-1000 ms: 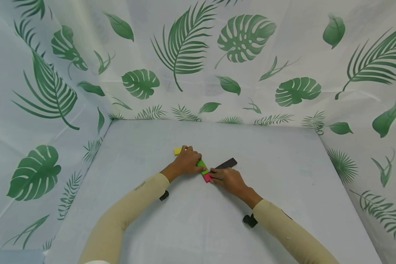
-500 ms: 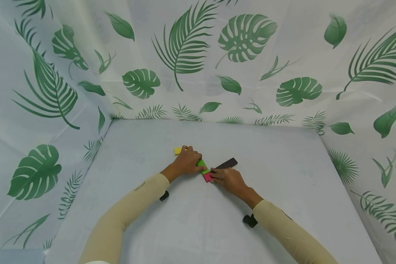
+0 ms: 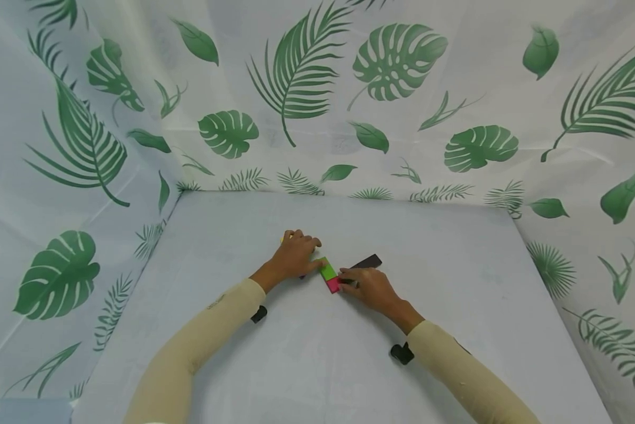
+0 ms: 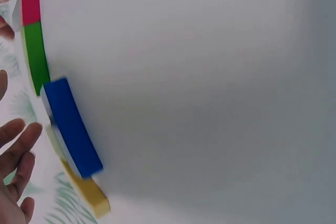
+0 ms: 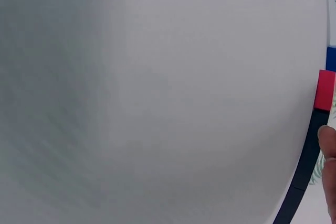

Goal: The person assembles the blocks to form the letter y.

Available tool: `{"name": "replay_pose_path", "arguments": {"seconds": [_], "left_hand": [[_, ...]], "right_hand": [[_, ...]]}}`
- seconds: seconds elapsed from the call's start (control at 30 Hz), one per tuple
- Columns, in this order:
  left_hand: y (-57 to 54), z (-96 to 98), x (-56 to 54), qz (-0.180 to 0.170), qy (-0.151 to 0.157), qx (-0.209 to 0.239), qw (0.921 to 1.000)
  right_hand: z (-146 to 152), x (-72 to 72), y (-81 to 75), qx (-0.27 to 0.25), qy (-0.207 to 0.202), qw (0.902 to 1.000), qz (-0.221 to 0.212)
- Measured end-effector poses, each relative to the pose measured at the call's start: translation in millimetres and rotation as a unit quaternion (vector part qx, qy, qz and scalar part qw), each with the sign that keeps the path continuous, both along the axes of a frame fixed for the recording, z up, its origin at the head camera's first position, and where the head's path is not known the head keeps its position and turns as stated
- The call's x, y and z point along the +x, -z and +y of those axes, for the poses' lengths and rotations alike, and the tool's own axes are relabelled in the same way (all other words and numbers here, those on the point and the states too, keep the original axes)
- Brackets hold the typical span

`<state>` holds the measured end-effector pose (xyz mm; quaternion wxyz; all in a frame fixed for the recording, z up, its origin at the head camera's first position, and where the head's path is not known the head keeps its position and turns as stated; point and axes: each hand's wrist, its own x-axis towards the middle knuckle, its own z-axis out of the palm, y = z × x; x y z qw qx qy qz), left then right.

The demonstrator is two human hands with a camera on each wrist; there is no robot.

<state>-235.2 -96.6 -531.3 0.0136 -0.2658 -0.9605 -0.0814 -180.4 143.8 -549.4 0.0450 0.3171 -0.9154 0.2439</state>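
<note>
My left hand (image 3: 292, 258) hovers low over a blue block (image 4: 72, 127) and a yellow block (image 4: 86, 190), its fingers loosely spread. The left wrist view shows those fingers apart from the blue block. Its thumb reaches the upper end of a green block (image 3: 324, 268). A red block (image 3: 333, 285) meets the green one end to end. My right hand (image 3: 371, 287) pinches the near end of a black block (image 3: 363, 262) beside the red block. In the right wrist view a fingertip (image 5: 326, 135) touches the black block's side. The left hand covers most of the yellow and blue blocks in the head view.
The blocks lie in a V shape on a pale grey table (image 3: 306, 359). Behind and at both sides hangs a white curtain (image 3: 317, 76) printed with green leaves. A black wrist camera (image 3: 402, 353) sits under the right forearm.
My left hand has loosened from the green block and shifted slightly left, uncovering more of it. The yellow block is now mostly hidden. My right hand has barely moved.
</note>
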Motion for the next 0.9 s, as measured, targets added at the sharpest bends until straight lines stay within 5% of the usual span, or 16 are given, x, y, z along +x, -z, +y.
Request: {"name": "replay_pose_path", "arguments": {"seconds": [0.13, 0.37, 0.9], "left_hand": [[-6.0, -10.8, -3.4, 0.001, -0.018, 0.014, 0.9997], [-11.9, -28.7, -12.1, 0.000, -0.027, 0.026, 0.9993], [-7.3, -40.3, -28.9, -0.100, 0.072, -0.053, 0.9910]], "right_hand": [[0, -3.6, -0.9, -0.022, 0.017, 0.9992, 0.029], [-2, -8.2, -3.3, -0.029, 0.044, 0.9986, 0.011], [-21, -22.8, -9.4, 0.005, 0.079, 0.9931, -0.086]]}}
